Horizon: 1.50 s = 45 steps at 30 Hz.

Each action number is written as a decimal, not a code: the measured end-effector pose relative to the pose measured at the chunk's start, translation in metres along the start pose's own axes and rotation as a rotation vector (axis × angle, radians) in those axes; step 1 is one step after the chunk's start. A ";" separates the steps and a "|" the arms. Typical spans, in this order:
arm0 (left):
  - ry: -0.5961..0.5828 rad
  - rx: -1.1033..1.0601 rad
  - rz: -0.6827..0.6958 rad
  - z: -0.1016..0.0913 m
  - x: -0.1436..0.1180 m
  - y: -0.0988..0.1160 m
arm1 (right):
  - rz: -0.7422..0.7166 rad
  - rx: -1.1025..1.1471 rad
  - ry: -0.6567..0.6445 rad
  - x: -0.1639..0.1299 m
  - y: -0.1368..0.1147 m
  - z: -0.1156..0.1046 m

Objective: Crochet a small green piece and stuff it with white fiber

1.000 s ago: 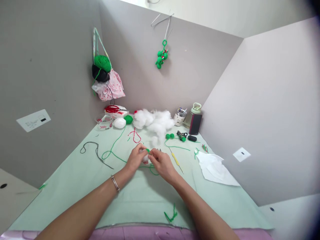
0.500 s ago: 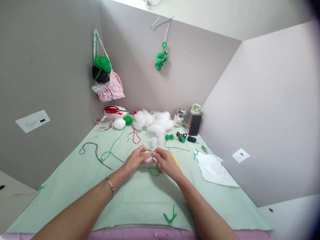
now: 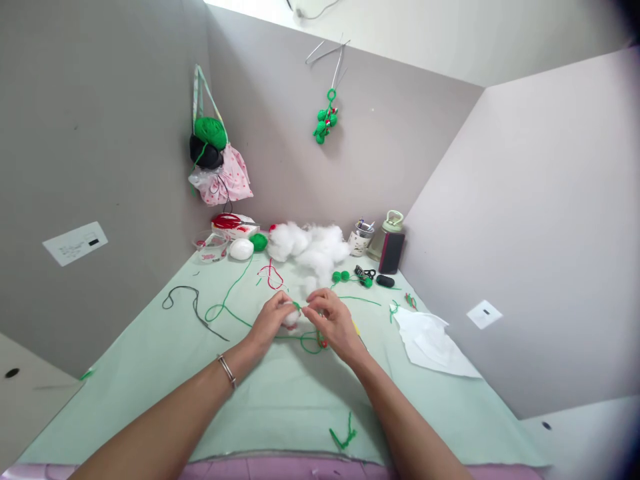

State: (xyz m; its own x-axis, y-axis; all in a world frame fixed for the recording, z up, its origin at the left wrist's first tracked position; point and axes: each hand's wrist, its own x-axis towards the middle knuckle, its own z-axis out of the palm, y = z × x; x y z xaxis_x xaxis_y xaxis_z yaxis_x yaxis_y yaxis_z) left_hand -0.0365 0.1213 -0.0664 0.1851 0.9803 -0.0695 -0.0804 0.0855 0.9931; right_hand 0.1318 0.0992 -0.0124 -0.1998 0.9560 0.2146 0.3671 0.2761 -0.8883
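Note:
My left hand [image 3: 269,321] is closed round a wad of white stuffing [image 3: 291,320] and a small green crocheted piece [image 3: 297,306], over the middle of the cloth. Beside it, the thumb and a finger of my right hand [image 3: 333,325] pinch together close to the green piece; what lies between their tips is too small to make out. Green yarn [image 3: 310,341] loops on the cloth below the hands, next to a small red-orange item [image 3: 323,341]. A yellow-handled tool [image 3: 356,327] is mostly hidden by my right hand.
A heap of white stuffing [image 3: 320,250] lies at the back. Left of it are a white yarn ball [image 3: 241,249], a green ball [image 3: 259,241], red scissors [image 3: 227,221] and a clear bowl [image 3: 210,253]. Small green balls [image 3: 341,276], a phone [image 3: 392,253] and white sheets [image 3: 435,343] lie right.
My right fingers have drawn slightly away from the left hand and lifted apart at the upper fingers. More of the green piece shows. The whole view has shifted a little.

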 end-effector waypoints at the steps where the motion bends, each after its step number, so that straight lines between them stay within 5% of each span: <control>1: -0.009 0.001 0.003 0.000 -0.001 0.000 | -0.016 0.014 -0.008 0.000 -0.002 -0.001; 17: 0.009 -0.091 -0.011 0.000 0.001 -0.003 | 0.085 -0.112 -0.014 0.003 0.020 0.010; 31: -0.074 -0.111 0.179 0.003 -0.003 0.004 | 0.204 -0.054 0.003 0.006 0.019 0.005; 45: -0.068 -0.071 0.110 -0.001 0.000 0.005 | 0.048 -0.097 -0.091 -0.012 0.000 0.011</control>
State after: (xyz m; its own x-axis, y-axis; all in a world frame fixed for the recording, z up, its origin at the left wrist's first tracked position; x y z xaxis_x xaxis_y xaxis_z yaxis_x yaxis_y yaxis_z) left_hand -0.0383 0.1217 -0.0619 0.2371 0.9703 0.0485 -0.1723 -0.0072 0.9850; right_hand 0.1244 0.0867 -0.0195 -0.2596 0.9568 0.1310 0.4639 0.2425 -0.8520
